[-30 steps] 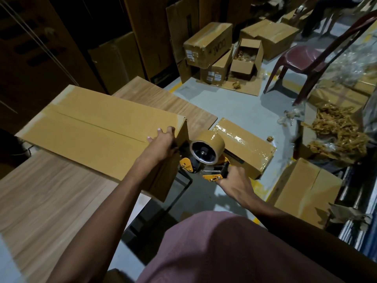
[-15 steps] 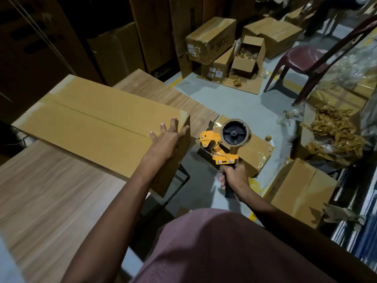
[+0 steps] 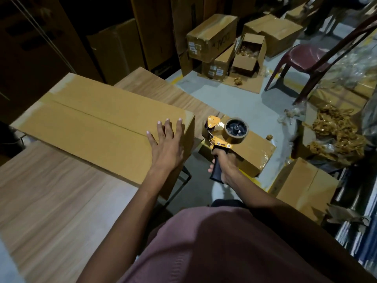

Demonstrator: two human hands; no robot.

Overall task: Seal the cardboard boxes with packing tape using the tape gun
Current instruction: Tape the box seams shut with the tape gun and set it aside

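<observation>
A wood-grain table (image 3: 47, 201) is covered at its far part by a long, flat-topped cardboard box (image 3: 98, 127), matte brown, with a centre seam between its two flaps. Pale tape is seen at the box's far end. The box's near right end lies under the fingers (image 3: 169, 129) of the left hand (image 3: 166, 146), which are straight and spread, palm pressed flat on the flap, forearm stretched out from the body. Just right of those fingers, off the table edge, a tape gun (image 3: 222, 137) is held upright: orange metal frame, round brown tape roll on a black hub, black handle. The handle is gripped by the right hand (image 3: 223, 166), fingers curled round it, with the roll above the knuckles. A glossy taped box (image 3: 253, 154) lies on the floor behind the gun.
</observation>
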